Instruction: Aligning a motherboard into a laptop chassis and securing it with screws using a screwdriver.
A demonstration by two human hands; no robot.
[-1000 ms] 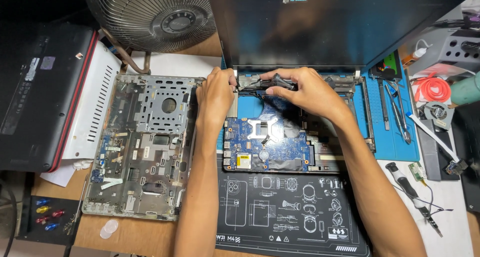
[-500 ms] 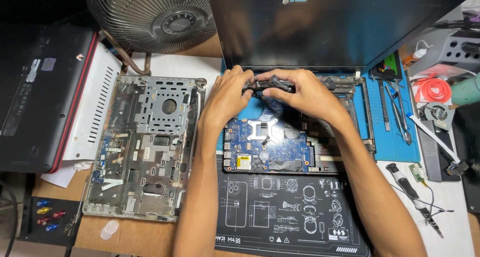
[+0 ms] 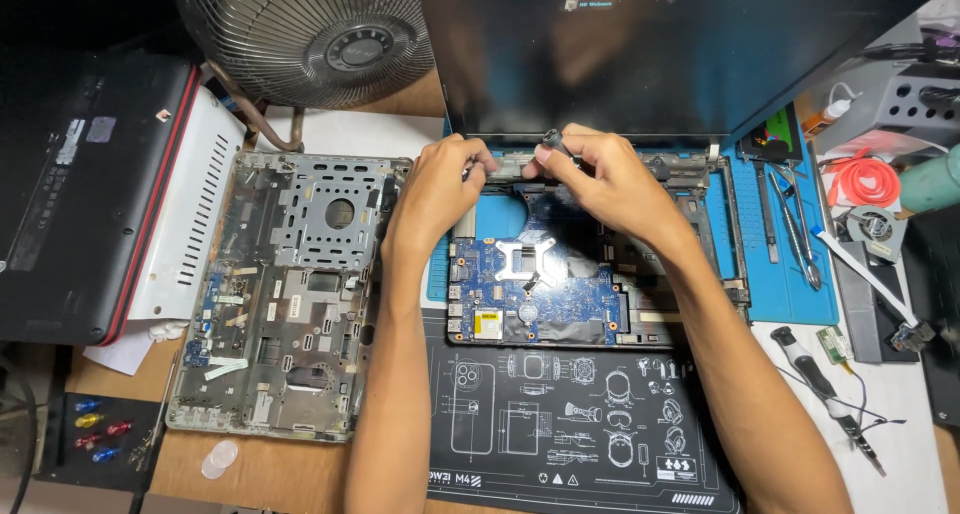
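At the rear edge of the opened laptop base (image 3: 700, 274), just under its dark raised screen (image 3: 680, 54), we have both hands at work. Our left hand (image 3: 435, 189) rests over the back left of the base, fingers curled down onto the hinge strip; its grip looks closed on a thin edge there, though we cannot tell exactly what it pinches. Our right hand (image 3: 610, 179) sits just beside it, thumb and forefinger closed around a small black cylindrical part (image 3: 552, 142) held upright above the hinge line. The two hands are near each other, not quite touching.

Below them the blue motherboard (image 3: 530, 289) lies in the base, with a bare square metal bracket (image 3: 527, 261) at its middle. The base sits on a blue work mat (image 3: 790, 294), and a black printed mat (image 3: 560, 434) lies in front of it. To the left on the tabletop (image 3: 260, 474) lies a stripped grey laptop chassis (image 3: 290, 294), and further left a closed black laptop with a red edge (image 3: 90, 194). A fan (image 3: 320, 34) stands behind. Tweezers (image 3: 795, 224) lie on the blue mat to the right, and a black-handled screwdriver (image 3: 825, 394) lies nearer us.
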